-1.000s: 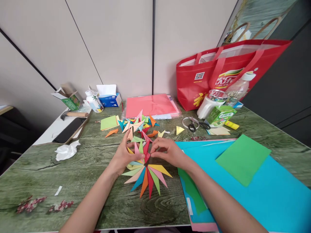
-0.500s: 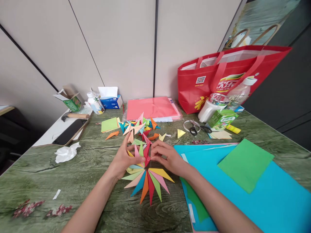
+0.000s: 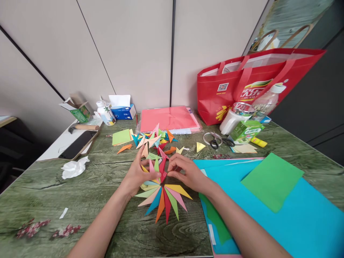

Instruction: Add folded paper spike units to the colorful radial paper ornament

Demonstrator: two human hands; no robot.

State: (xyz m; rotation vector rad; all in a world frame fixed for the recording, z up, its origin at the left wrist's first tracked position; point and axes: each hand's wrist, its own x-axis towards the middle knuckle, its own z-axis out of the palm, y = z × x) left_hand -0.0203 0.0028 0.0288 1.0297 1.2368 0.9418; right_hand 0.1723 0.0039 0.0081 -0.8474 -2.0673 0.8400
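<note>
A many-pointed origami star (image 3: 167,206), made of folded paper pieces in several colours, lies in front of me. My left hand (image 3: 137,176) is closed on its upper left part, thumb pressing near the base of a red folded paper piece (image 3: 162,167). Fingers of my right hand (image 3: 186,172) are pinched together at the right edge of that red piece. Just beyond both hands is a pile of loose folded paper pieces (image 3: 153,141) in mixed colours.
Blue paper sheets (image 3: 290,229) with a green square (image 3: 274,182) cover the right side. Scissors (image 3: 215,141), a green box (image 3: 245,132) and a red bag (image 3: 212,96) stand behind. At left are a crumpled tissue (image 3: 75,167), a phone (image 3: 77,144) and a hammer (image 3: 85,127).
Both hands stay at the star with little movement. My right fingertips have shifted very slightly at the red piece's edge. The whole view has moved a touch.
</note>
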